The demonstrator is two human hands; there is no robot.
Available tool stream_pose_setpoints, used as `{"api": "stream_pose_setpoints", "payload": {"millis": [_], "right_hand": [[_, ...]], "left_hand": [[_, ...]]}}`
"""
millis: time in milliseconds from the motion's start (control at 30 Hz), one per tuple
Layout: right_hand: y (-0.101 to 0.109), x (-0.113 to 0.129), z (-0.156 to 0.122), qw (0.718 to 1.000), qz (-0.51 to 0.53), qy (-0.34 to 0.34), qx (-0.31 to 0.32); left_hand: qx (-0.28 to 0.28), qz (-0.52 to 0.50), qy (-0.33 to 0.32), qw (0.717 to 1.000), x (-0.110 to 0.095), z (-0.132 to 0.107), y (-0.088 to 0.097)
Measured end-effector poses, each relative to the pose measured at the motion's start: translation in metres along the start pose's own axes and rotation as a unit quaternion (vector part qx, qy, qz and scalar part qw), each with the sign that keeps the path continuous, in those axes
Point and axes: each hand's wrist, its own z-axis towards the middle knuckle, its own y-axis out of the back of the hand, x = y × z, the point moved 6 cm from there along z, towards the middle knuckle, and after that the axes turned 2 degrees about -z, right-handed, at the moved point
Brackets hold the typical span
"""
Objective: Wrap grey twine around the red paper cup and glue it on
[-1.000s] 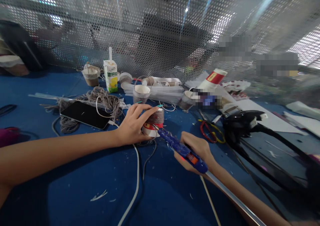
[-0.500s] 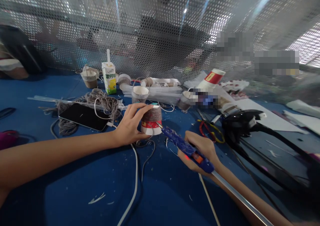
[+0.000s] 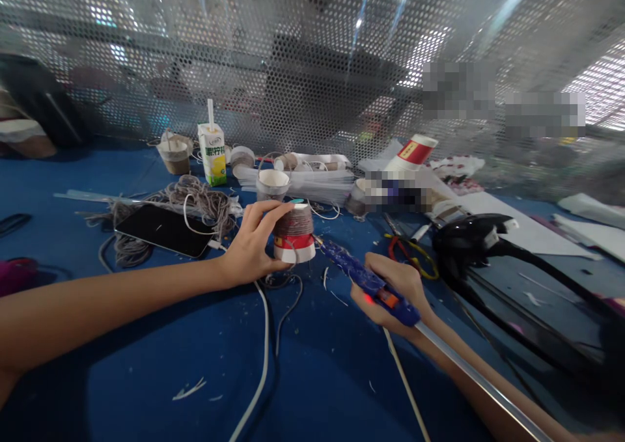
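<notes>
My left hand [image 3: 251, 247] is wrapped round an upturned paper cup [image 3: 293, 235] partly wound with grey twine, white and red at its rim, held just above the blue table [image 3: 146, 364]. My right hand [image 3: 398, 292] grips a blue hot glue gun [image 3: 366, 279] with an orange trigger; a clear glue stick [image 3: 478, 383] sticks out of its back. The gun's nozzle points at the cup's lower right side, a little short of it. A strand of twine [image 3: 288, 299] trails from the cup onto the table.
A black phone [image 3: 163, 229] lies on a pile of grey twine [image 3: 205, 198] at left. Behind it stand a milk carton [image 3: 211, 152] and several twine-wrapped cups [image 3: 272, 183]. Red-and-yellow scissors [image 3: 410, 253] and a black device [image 3: 471, 234] lie to the right. A perforated metal screen [image 3: 312, 64] closes off the back.
My left hand has turned the cup more upright and lifted it slightly. My right hand has drawn the glue gun to the right, so its nozzle has left the cup's side.
</notes>
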Motion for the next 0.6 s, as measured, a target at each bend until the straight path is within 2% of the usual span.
{"api": "stream_pose_setpoints", "payload": {"millis": [300, 467, 600], "right_hand": [[-0.007, -0.028, 0.005, 0.994, -0.081, -0.055, 0.046], [-0.014, -0.057, 0.006, 0.973, -0.139, -0.129, 0.134], [-0.013, -0.073, 0.0, 0.971, -0.095, -0.122, 0.183]], "left_hand": [[-0.003, -0.01, 0.001, 1.0, 0.001, 0.001, -0.002], [0.037, -0.003, 0.009, 0.999, 0.003, 0.0, -0.009], [0.053, -0.015, 0.024, 0.998, 0.005, 0.002, -0.013]]}}
